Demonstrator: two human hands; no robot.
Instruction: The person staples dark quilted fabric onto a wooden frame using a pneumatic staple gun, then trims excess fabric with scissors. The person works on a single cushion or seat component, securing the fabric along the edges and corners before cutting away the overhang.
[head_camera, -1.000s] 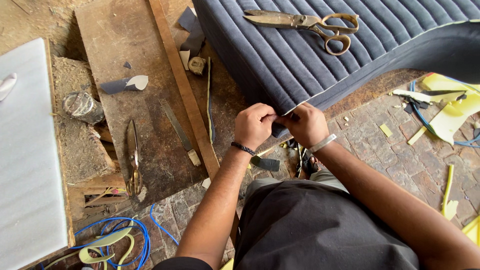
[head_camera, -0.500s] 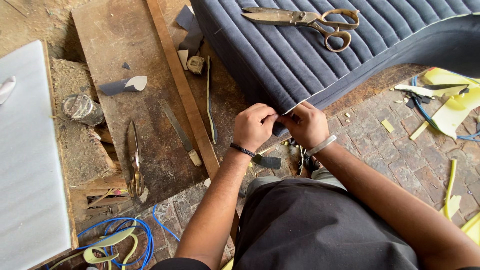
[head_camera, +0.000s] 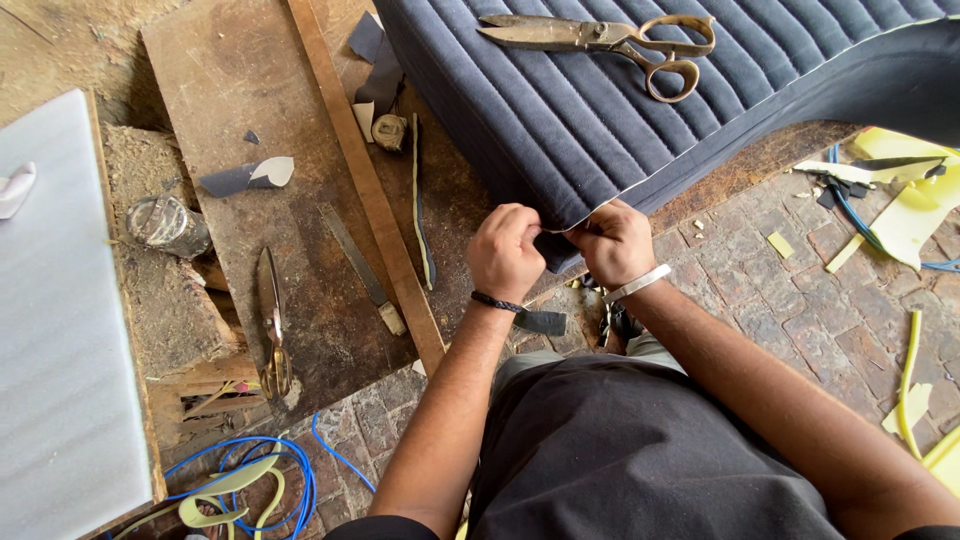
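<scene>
A dark blue ribbed cushion cover (head_camera: 600, 110) lies across the top of the view, over yellow foam. My left hand (head_camera: 507, 252) and my right hand (head_camera: 612, 243) pinch the near edge of this fabric between them, fingers closed on the hem. A black band circles my left wrist and a silver bangle my right. Large brass-handled scissors (head_camera: 610, 40) rest on top of the cushion, away from both hands.
A wooden board (head_camera: 250, 120) at left carries fabric scraps, a flat file (head_camera: 362, 268), a second pair of scissors (head_camera: 272, 330) and a long wooden strip (head_camera: 365, 185). A white foam sheet (head_camera: 50, 330) lies far left. Blue cable (head_camera: 260, 470) and yellow foam offcuts (head_camera: 905, 200) lie on the brick floor.
Both hands stay on the fabric edge with only slight finger shifts. The view has barely moved.
</scene>
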